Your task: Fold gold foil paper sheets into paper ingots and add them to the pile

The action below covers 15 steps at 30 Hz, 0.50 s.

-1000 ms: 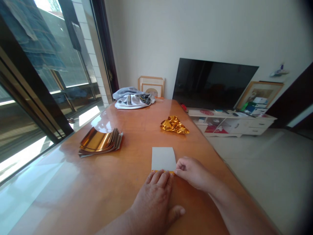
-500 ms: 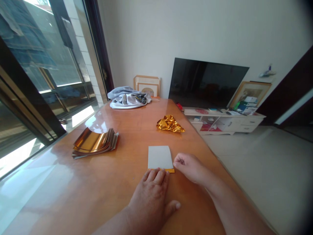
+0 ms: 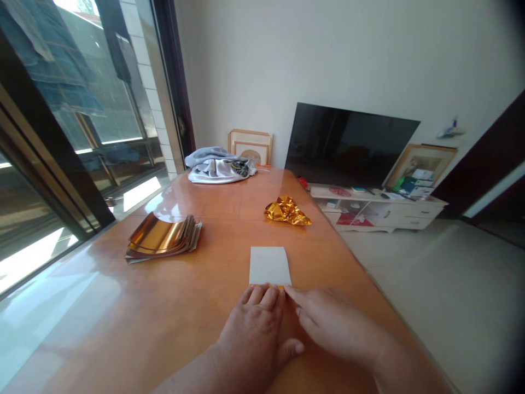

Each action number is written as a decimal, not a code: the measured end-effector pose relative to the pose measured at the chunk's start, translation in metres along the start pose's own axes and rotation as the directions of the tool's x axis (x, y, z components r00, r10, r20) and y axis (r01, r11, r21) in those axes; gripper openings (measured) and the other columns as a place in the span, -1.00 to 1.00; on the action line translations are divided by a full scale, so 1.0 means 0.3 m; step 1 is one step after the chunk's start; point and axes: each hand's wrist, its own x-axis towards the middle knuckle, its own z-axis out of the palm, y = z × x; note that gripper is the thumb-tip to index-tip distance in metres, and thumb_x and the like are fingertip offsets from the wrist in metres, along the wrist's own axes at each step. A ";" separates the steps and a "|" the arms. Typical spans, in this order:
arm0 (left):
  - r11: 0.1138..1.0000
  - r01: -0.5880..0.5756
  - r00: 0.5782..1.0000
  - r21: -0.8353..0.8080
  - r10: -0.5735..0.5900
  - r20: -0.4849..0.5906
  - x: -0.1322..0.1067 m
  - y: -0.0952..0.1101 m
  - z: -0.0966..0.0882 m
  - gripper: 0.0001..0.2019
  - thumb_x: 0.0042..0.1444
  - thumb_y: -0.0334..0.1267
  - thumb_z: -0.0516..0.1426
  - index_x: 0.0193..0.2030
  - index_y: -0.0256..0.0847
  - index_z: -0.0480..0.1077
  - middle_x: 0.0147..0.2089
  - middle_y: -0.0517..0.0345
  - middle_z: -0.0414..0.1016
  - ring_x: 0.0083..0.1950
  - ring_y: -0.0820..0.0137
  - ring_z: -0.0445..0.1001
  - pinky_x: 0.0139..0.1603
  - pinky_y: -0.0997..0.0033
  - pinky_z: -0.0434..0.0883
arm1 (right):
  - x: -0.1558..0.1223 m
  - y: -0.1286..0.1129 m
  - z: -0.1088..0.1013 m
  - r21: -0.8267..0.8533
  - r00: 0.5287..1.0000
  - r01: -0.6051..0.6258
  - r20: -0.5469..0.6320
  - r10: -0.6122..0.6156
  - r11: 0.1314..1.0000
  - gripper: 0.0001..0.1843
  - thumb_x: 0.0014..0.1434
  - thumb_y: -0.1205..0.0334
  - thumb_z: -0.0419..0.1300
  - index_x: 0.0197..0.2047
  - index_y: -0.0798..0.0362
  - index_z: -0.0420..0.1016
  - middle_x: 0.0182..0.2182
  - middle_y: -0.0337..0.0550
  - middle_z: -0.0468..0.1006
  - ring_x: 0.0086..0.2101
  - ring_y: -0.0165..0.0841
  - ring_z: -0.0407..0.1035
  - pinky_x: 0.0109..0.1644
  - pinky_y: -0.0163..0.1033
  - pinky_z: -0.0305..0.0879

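Observation:
A sheet of foil paper lies white side up on the table. Its near edge is folded over, showing a thin gold strip. My left hand rests flat, palm down, fingertips together on that fold and thumb out to the side. At the right end of the fold is my right hand, its index finger stretched out and touching the strip beside the left fingertips. The other right fingers are partly curled and hold nothing that I can see. To the left lies a curved stack of gold foil sheets.
Crumpled gold foil lies beyond the sheet, near the right edge of the wooden table. Grey cloth is heaped at the far end. A television stands on a white cabinet against the wall.
My right hand has moved from the sheet's right side down and left onto the fold, its index finger now stretched out. My left hand stays on the fold.

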 end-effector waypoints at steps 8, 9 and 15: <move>1.000 0.005 1.000 0.006 -0.005 0.013 0.000 -0.001 -0.002 -0.32 0.23 0.19 0.06 0.39 -0.11 0.22 0.21 -0.04 0.38 0.23 0.06 0.27 0.37 -0.01 0.15 | -0.017 0.009 0.010 -0.144 0.999 0.015 0.050 -0.007 0.989 -0.40 0.29 0.24 -0.03 0.39 -0.06 0.25 -0.13 0.07 0.66 -0.21 -0.08 0.55 -0.19 -0.13 0.29; 1.000 0.003 1.000 0.011 -0.004 0.007 0.000 -0.001 -0.001 -0.32 0.24 0.18 0.05 0.40 -0.12 0.21 0.21 -0.04 0.38 0.23 0.06 0.27 0.36 0.00 0.16 | -0.023 0.008 0.006 -0.144 0.999 0.010 0.055 -0.002 0.990 -0.39 0.29 0.22 -0.03 0.40 -0.05 0.24 -0.12 0.08 0.66 -0.20 -0.07 0.55 -0.18 -0.12 0.29; 0.999 -0.006 0.999 0.043 0.008 -0.031 0.007 0.003 0.009 -0.34 0.23 0.21 0.05 0.37 -0.08 0.24 0.12 -0.03 0.41 0.15 0.09 0.30 0.26 0.03 0.26 | -0.036 0.014 -0.012 -0.151 0.998 -0.022 0.054 0.030 0.988 -0.43 0.30 0.14 0.00 0.35 -0.02 0.31 -0.13 0.11 0.66 -0.19 -0.06 0.54 -0.18 -0.10 0.29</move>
